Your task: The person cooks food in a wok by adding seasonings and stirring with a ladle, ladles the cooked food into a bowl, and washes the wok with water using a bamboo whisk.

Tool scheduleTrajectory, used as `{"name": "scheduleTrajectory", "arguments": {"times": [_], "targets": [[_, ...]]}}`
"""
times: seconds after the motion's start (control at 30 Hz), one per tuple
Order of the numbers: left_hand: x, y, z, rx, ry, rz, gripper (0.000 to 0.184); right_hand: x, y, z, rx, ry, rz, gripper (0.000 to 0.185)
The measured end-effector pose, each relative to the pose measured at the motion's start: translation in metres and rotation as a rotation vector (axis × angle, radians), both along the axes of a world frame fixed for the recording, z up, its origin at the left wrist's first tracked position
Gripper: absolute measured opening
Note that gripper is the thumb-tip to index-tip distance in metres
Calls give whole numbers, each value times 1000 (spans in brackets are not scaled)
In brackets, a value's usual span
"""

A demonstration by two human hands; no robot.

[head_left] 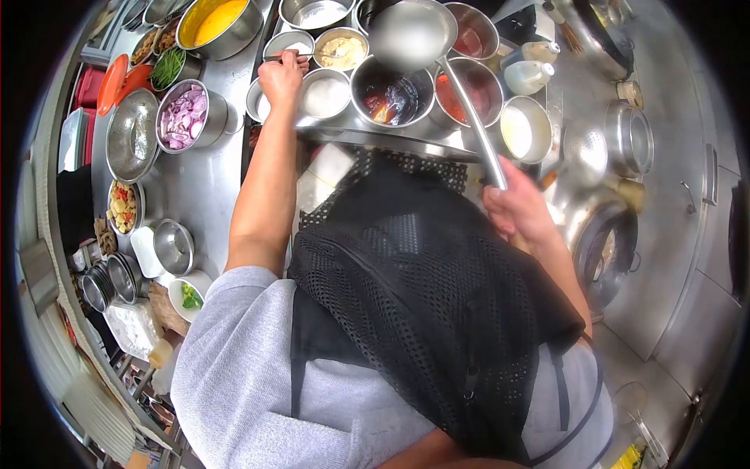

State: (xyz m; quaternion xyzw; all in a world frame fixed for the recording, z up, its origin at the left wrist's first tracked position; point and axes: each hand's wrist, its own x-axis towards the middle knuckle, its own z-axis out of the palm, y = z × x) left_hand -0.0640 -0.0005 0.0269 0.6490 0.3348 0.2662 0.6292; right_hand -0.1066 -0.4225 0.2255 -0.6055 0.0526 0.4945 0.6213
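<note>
My right hand point(519, 202) is closed around the long handle of a metal ladle point(473, 113). The ladle's round bowl is blurred and hangs above the pots at the far side. My left hand point(283, 78) grips a thin spoon point(269, 58) over the small seasoning pots; the spoon's far end is hard to make out. Close to that hand stand a pot of white seasoning point(326, 92) and a pot of pale yellow paste point(341, 48). Below the ladle bowl sits a pot of dark sauce point(367, 90), beside a pot of red sauce point(461, 94).
To the left are a pot of sliced onions point(183, 117), a pot of yellow liquid point(215, 23) and an empty metal bowl point(133, 133). Plastic bottles point(527, 76) stand at the right, with a wok point(605, 250) nearer me. A white pot point(525, 129) stands near the ladle handle.
</note>
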Motion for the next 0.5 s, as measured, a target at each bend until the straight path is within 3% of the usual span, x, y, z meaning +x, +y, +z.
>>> {"name": "scheduleTrajectory", "arguments": {"times": [0.1,0.2,0.33,0.4,0.5], "targets": [[-10,-14,41,-54,-166,-38,27,-1,4,3,-23,13,20,66],[-22,-22,57,678,51,-45,30,-3,2,2,6,51,52,66],[-55,-10,70,694,151,76,30,-7,-5,9,-21,39,99,70],[-80,5,59,837,259,125,31,-9,-14,8,-64,33,121,66],[-118,21,30,639,252,214,33,-13,-23,9,-167,-10,160,68]]}}
